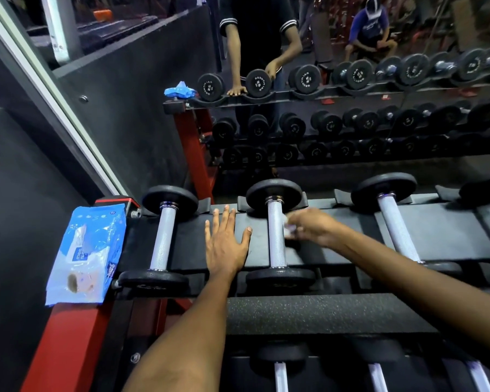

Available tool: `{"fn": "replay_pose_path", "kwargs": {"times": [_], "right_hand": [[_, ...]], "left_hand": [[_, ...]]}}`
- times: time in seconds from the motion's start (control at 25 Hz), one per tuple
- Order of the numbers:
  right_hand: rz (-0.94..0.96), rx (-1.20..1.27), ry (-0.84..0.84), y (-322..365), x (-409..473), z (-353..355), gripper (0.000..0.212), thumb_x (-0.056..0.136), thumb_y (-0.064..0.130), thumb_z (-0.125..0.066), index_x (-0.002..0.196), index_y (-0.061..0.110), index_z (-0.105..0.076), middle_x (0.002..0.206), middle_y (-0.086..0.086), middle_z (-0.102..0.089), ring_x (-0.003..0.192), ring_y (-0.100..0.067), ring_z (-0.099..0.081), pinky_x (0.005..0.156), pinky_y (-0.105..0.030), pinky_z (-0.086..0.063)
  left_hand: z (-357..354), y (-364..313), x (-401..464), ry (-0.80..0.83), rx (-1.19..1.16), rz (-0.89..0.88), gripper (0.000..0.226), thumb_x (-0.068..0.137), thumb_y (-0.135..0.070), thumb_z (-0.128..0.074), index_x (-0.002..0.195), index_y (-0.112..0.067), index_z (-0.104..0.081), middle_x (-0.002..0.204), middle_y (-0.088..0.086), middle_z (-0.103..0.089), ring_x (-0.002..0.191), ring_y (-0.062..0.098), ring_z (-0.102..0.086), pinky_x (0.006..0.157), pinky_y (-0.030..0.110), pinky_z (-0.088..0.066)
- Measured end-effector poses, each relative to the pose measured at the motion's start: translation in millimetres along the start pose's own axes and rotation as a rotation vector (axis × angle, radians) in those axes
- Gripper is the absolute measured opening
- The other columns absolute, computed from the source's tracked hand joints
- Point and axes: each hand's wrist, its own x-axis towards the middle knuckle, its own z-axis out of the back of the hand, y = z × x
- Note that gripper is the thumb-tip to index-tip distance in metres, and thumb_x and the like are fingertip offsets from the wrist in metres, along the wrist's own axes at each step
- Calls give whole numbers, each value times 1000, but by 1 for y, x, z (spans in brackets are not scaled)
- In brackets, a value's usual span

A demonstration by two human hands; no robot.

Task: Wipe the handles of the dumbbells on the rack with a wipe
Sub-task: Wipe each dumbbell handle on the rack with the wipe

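Dumbbells lie in a row across the top tier of the rack (255, 244), handles running front to back. The second dumbbell (276, 236) from the rack's left end is the one under your right hand (313, 227), which pinches a small white wipe (290, 232) against the right side of its knurled handle; motion blur hides the exact finger positions. Your left hand (225, 244) lies flat with fingers spread on the black pad between that dumbbell and the first dumbbell (161, 239) at the left end. A third dumbbell (398, 230) sits to the right, just beyond your right forearm. A blue wipes packet (87, 256) rests on the red frame at the rack's left end, just beside the first dumbbell. A lower tier near the front edge holds more handles. Behind the rack's back edge a mirror (351, 114) reflects the rows of dumbbells, you, and a seated person. A dark wall closes in the left side.
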Motion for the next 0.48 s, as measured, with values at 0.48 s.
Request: {"fn": "replay_pose_path", "kwargs": {"times": [0.48], "right_hand": [[-188, 208, 365, -10, 2, 0, 43, 84, -19, -24, 97, 0, -60, 90, -11, -68, 77, -16, -69, 69, -23, -57]], "left_hand": [[1, 2, -2, 2, 0, 2, 66, 98, -55, -33, 154, -22, -19, 161, -5, -15, 149, 13, 3, 121, 35, 8]]}}
